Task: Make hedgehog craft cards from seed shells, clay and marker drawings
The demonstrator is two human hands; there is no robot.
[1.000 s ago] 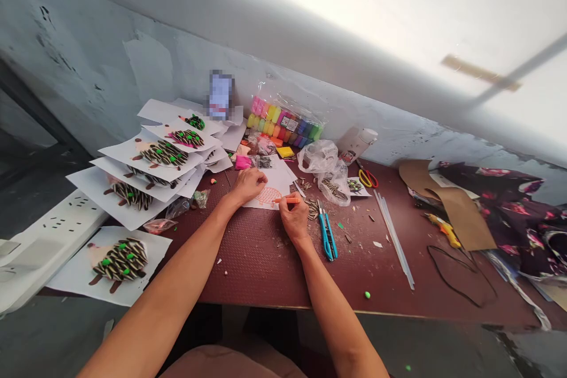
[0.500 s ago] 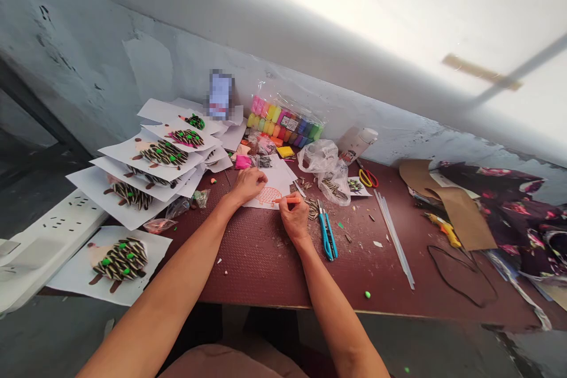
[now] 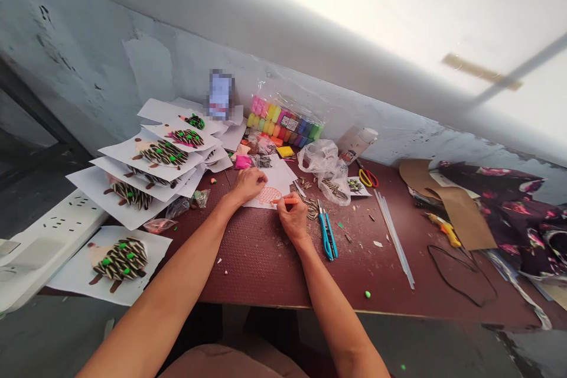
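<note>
My right hand (image 3: 294,216) is closed round an orange marker (image 3: 289,201), its tip on a white sheet (image 3: 280,172). On that sheet is an orange drawing, a rounded shape filled with small marks (image 3: 268,195). My left hand (image 3: 248,185) rests on the left part of the sheet, palm down, its fingers bent and appearing empty. Just right of my right hand lie loose striped seeds (image 3: 312,209) and a blue-handled tool (image 3: 328,236). Bags of pink (image 3: 243,162) and yellow clay (image 3: 286,152) sit beyond the sheet.
Stacked hedgehog pictures (image 3: 162,153) stand at left, near a white power strip (image 3: 66,224). Along the wall are a phone (image 3: 220,94), a clay set (image 3: 287,121) and a cup (image 3: 358,144). Scissors (image 3: 367,177), clear sticks (image 3: 394,239) and a yellow glue gun (image 3: 445,229) lie at right.
My right hand and the marker have shifted very slightly to the left along the bottom of the drawing. My left hand stays in place.
</note>
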